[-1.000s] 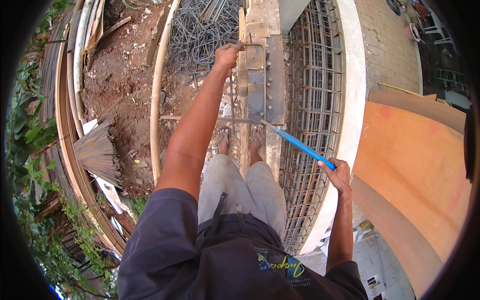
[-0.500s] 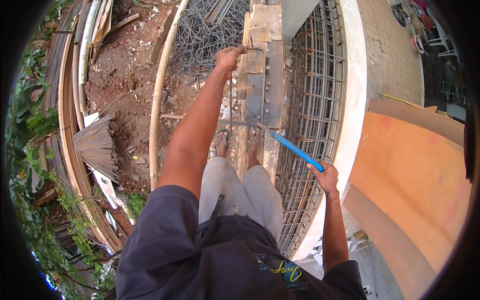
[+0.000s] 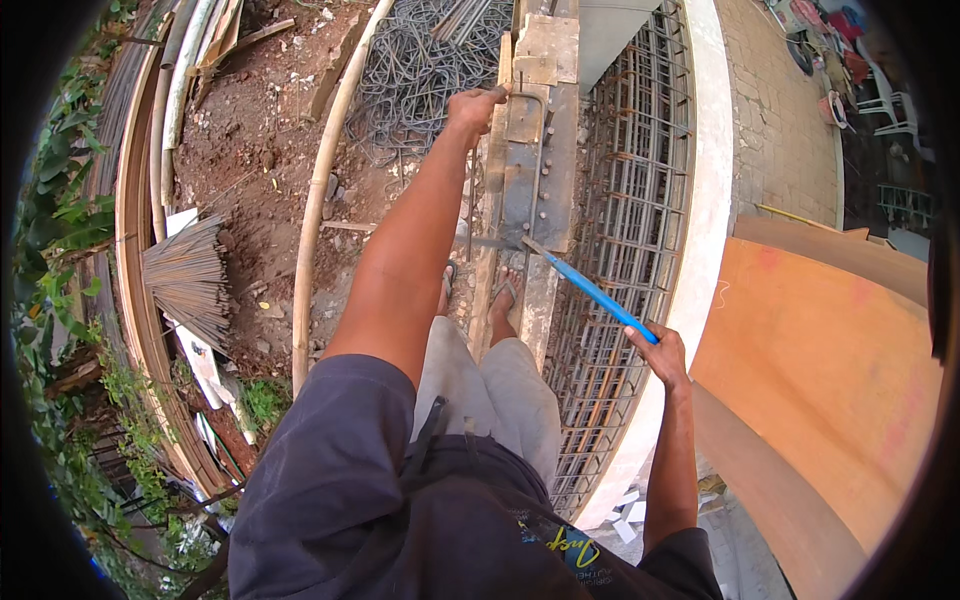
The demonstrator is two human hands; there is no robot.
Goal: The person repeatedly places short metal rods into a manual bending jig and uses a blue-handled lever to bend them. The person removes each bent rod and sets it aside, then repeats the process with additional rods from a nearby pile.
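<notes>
Ahead of me is a wooden bending bench with a dark metal plate (image 3: 520,190) and several short pegs. A thin steel rod (image 3: 543,160), bent into a squared hook, lies along the pegs. My left hand (image 3: 475,112) is closed on the rod at the bench's far left side; a straight length hangs down below the fist. My right hand (image 3: 660,355) is wrapped round the lower end of a blue-handled bending lever (image 3: 600,298). The lever's metal head meets the pegs at the plate's near end, where the rod's near part lies.
A tangle of bent steel pieces (image 3: 425,75) lies beyond my left hand. Long rebar cages (image 3: 630,190) run along the right, beside a pale wall edge (image 3: 712,150). A bamboo pole (image 3: 318,200), a rod bundle (image 3: 188,280) and an orange-brown sheet (image 3: 810,370) lie to the sides.
In the picture, my left hand and the bench have shifted slightly right. My right hand and the lever's handle sit a little lower and farther right. Both grips are unchanged.
</notes>
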